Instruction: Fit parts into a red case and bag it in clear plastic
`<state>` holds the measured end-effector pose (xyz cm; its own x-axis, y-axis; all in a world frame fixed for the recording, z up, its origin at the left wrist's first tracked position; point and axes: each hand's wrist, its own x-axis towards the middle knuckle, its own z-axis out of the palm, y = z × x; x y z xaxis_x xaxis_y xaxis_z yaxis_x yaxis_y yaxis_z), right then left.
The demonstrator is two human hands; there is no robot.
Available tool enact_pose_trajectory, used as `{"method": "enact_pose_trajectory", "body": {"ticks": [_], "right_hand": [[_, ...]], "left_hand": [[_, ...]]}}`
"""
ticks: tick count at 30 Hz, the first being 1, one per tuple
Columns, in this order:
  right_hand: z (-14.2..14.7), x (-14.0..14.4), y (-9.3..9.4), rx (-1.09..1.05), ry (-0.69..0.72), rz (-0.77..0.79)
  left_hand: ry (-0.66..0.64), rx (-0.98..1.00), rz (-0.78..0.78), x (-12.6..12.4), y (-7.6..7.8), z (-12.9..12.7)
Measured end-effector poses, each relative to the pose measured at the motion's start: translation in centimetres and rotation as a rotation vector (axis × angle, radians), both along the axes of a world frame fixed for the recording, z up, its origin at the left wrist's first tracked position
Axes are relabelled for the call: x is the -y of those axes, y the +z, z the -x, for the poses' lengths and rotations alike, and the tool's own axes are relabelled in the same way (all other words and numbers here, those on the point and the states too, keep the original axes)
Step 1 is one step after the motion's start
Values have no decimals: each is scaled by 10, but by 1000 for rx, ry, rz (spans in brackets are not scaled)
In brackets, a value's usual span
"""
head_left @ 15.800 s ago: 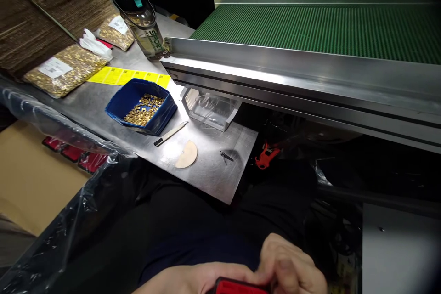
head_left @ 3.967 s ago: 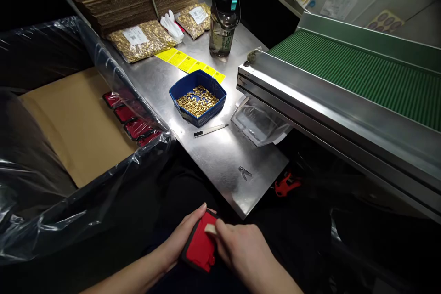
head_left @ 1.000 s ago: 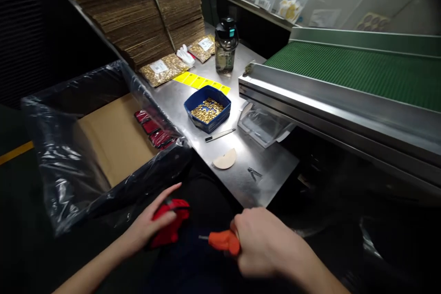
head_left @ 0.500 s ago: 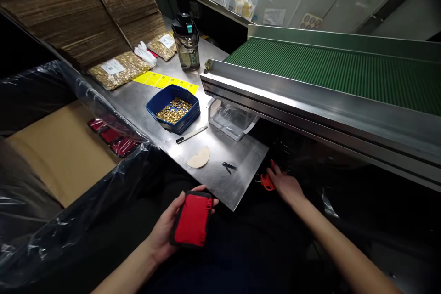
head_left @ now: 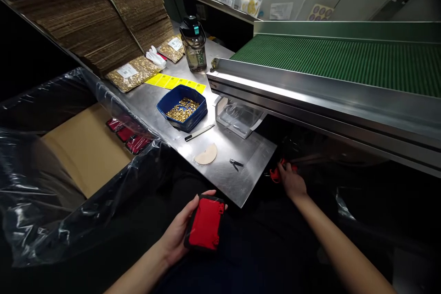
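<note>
My left hand (head_left: 179, 232) is closed around a red case with a black rim (head_left: 206, 223), its thumb along the left edge and fingertips showing past the top and right. The case is held over my lap, below the near corner of the metal table. Under the conveyor, my right hand (head_left: 292, 181) reaches among orange-red pieces (head_left: 275, 175) in a dark area, fingers stretched out and partly apart. Its fingertips are at the pieces; shadow obscures whether they touch. Small black nippers (head_left: 236, 164) lie on the table between the hands.
A blue tray (head_left: 164, 115) of small gold pieces, a pen-like tool (head_left: 200, 133), a beige disc (head_left: 206, 154) and a bottle (head_left: 195, 53) stand on the metal table (head_left: 248, 183). The green conveyor (head_left: 327, 62) overhangs at right. A plastic-lined carton (head_left: 86, 147) with red cases is at left.
The view has shifted slightly, moving the scene right. My right hand has reached a little farther among the orange-red pieces. My left hand still holds the red case.
</note>
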<state>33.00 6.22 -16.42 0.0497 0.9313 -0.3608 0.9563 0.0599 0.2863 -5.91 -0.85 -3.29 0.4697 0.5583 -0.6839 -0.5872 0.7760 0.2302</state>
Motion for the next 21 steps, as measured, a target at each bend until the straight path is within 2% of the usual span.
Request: {"method": "enact_pose_trajectory", "body": {"ticks": [16,21], "right_hand": [[-4,6,-1,26,-28,-35],[-5,7,0,20,-32,-50]], "left_hand": [[39,-53,86,-3,-10,6],[78,-74,113,-8,-8,5]]}}
